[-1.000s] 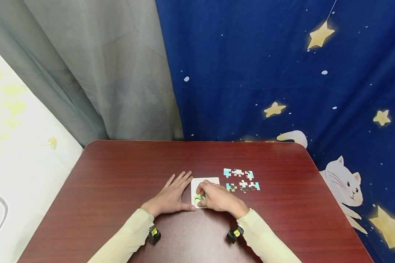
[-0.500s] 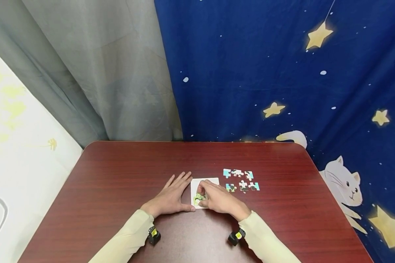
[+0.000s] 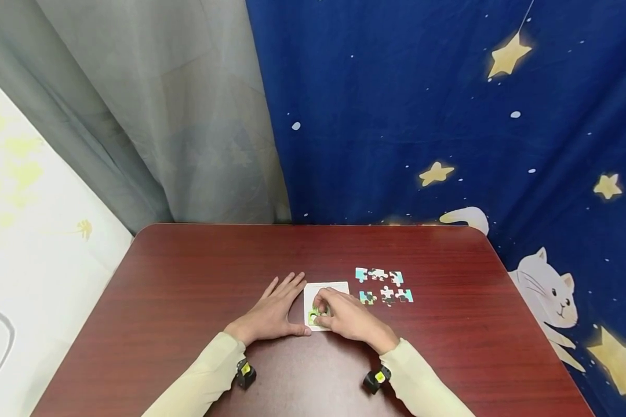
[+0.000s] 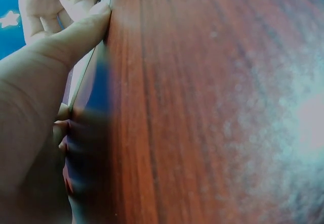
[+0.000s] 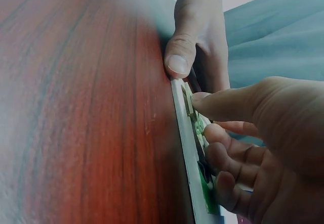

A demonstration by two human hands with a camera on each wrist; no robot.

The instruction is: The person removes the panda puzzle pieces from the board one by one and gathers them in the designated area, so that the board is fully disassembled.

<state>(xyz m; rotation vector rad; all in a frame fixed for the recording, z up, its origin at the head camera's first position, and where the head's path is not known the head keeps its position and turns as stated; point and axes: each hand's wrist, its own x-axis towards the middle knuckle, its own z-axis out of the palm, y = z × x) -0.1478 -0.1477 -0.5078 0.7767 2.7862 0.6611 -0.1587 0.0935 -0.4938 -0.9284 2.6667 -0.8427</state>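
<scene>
A shiny red-brown counter [image 3: 203,260] stands in front of a gray curtain [image 3: 208,116] and a blue curtain [image 3: 344,156] with yellow stars [image 3: 508,55]. The left hand [image 3: 268,317] lies flat, fingers spread. The right hand [image 3: 349,315] pinches a green puzzle piece [image 3: 313,317] on a white board [image 3: 309,292]. More puzzle pieces [image 3: 361,274] lie off to the right.

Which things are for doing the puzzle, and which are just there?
For the puzzle:
left hand
right hand
white puzzle tray
green puzzle pieces in the tray
puzzle pieces right of the tray
table, to work on

Just there:
grey curtain
blue starry curtain
black wrist cameras
</scene>
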